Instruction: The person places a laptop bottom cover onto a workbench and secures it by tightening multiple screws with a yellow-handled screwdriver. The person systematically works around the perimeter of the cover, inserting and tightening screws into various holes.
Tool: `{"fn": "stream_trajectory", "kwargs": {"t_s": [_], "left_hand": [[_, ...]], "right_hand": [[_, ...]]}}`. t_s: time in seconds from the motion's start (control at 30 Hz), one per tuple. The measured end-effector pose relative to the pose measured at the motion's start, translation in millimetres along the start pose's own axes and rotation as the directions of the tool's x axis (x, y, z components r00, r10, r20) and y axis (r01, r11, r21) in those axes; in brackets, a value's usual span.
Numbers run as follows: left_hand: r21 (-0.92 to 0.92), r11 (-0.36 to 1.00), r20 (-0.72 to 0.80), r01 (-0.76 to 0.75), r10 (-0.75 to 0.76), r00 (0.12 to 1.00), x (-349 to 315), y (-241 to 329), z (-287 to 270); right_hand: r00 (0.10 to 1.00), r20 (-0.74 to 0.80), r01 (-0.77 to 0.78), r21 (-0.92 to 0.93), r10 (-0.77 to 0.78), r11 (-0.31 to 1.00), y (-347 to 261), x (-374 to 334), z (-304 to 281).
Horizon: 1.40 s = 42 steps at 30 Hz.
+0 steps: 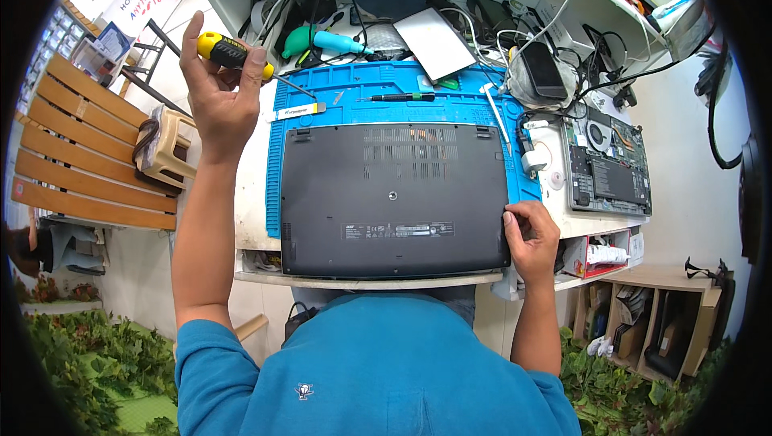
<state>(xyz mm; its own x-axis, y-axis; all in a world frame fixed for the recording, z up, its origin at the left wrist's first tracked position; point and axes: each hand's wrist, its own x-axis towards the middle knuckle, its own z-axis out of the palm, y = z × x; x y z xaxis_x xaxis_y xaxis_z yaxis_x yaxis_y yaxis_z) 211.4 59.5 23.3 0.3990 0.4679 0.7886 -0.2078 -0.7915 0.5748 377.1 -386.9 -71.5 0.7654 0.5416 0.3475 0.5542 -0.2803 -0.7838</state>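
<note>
Found laptop (394,187) underside up, screwdriver (233,55) in left hand (223,106)

Observed laptop lying on blue mat (274,170), vents (410,146) toward the far side, near edge reaching the front of the desk (251,203). Noted left hand wrapped round yellow-and-black screwdriver, left of the laptop's far corner, shaft (294,86) slanting toward mat. Found right hand (535,247) at laptop's right edge near the front corner, fingers curled; could not tell whether gripping or merely resting. Saw thin black-and-green tool (402,97) and white strip (299,111) beyond laptop. Logged second laptop (615,178), insides exposed, to the right.
</note>
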Motion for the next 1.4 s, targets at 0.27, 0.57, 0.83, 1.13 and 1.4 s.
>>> {"fn": "stream_trajectory", "kwargs": {"t_s": [0.27,0.57,0.83,1.13,1.4], "left_hand": [[-0.183,0.983,0.044,0.034,-0.026,0.999,-34,52,-14],[-0.005,0.999,0.069,0.038,-0.038,0.997,-71,64,-63],[0.061,0.993,0.036,0.099,-0.101,0.994,-90,54,-92],[0.088,0.994,0.047,0.065,-0.069,0.996,-93,48,-93],[0.111,0.992,0.065,0.058,-0.066,0.996,-94,45,-96]], "right_hand": [[1.000,0.002,0.026,-0.058,-0.026,0.998,1,-2,2],[0.999,0.014,0.042,-0.052,-0.042,0.998,3,-2,3],[0.999,0.021,0.032,-0.065,-0.031,0.997,2,-1,5],[0.999,0.016,0.041,-0.065,-0.040,0.997,2,-3,5],[0.999,0.005,0.054,-0.056,-0.054,0.997,1,-3,6]]}}
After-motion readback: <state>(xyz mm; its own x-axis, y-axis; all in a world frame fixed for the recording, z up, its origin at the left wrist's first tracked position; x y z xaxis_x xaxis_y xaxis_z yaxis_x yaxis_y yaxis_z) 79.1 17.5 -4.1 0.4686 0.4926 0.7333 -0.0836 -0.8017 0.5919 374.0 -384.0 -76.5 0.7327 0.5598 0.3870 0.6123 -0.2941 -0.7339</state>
